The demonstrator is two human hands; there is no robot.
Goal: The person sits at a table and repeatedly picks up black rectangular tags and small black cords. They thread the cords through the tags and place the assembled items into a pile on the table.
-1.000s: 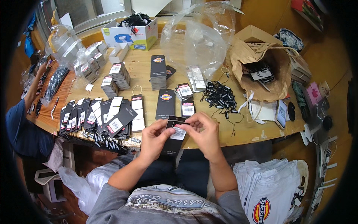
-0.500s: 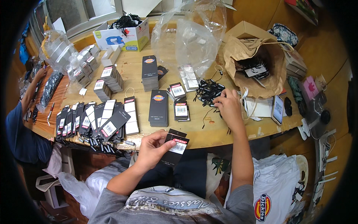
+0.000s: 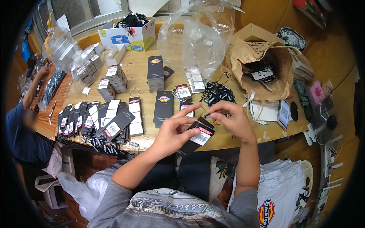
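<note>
left grip [image 3: 171, 133] pinched on black tag [image 3: 201, 137], long axis one-to-seven o'clock. right grip [image 3: 234, 119], at tag's one-o'clock end, pinches black cord [image 3: 207, 115].

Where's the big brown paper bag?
In the head view, the brown paper bag is right of centre on the table, just right of the black string pile.

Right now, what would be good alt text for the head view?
A person's left hand holds black tags while the right hand pinches a small dark piece near their top edge. Beyond, a cord pile, tag stacks and a paper bag sit on a table.
</note>
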